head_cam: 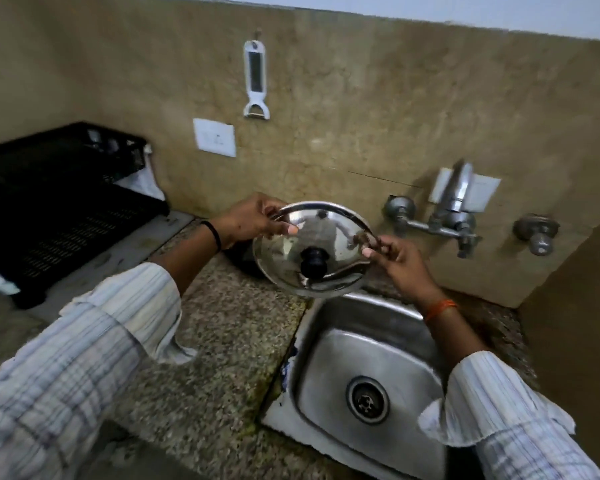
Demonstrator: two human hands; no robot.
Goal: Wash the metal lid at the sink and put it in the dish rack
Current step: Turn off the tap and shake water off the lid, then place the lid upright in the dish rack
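A round shiny metal lid [284, 251] with a black knob in its middle is held in the air, tilted toward me, above the counter at the sink's far left corner. My left hand [248, 221] grips its upper left rim. My right hand [394, 259] pinches its right rim. The steel sink [329, 372] with a round drain lies below and to the right. The black plastic dish rack [59, 206] stands on the counter at the far left.
A wall tap [447, 216] with two valves juts out over the sink's back edge. A white peeler [255, 79] hangs on the tiled wall above a switch plate [214, 137]. A dark object sits on the speckled granite counter [215, 341] behind the lid.
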